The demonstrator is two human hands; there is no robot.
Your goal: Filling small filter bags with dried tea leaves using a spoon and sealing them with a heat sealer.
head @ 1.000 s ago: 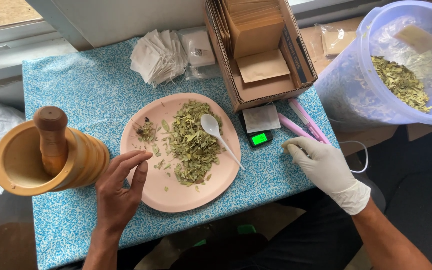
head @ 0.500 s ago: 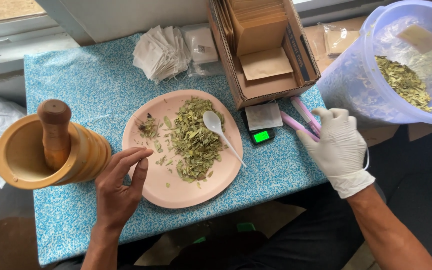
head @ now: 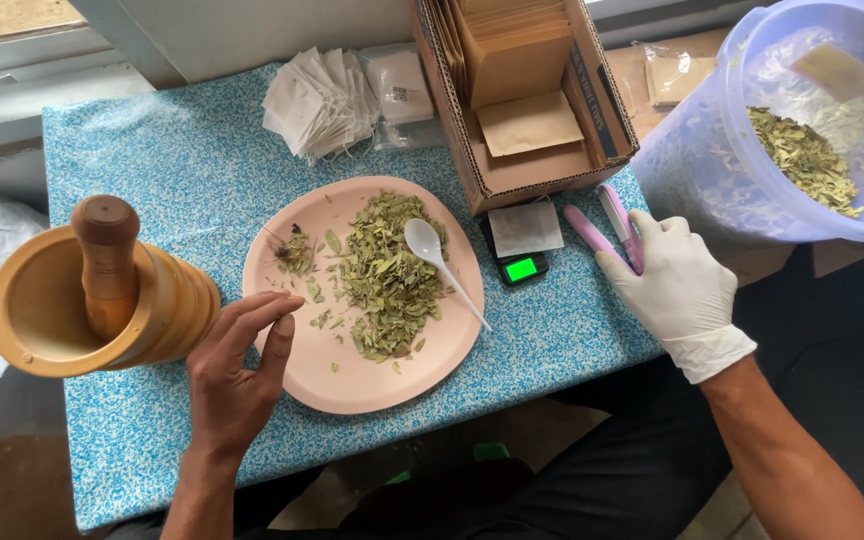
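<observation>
Head view: gloved right hand [head: 677, 290] covers the pink sealer [head: 607, 225], grip unclear; bare left hand [head: 237, 375] open.

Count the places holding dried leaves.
2. One pile lies on the pink plate, under the white spoon. More leaves sit in the clear tub at right. Others may be hidden.

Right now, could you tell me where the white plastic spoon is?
In the head view, the white plastic spoon lies on the pink plate, its bowl on the dried leaves and its handle pointing to the plate's right rim, just left of the small digital scale.
</observation>
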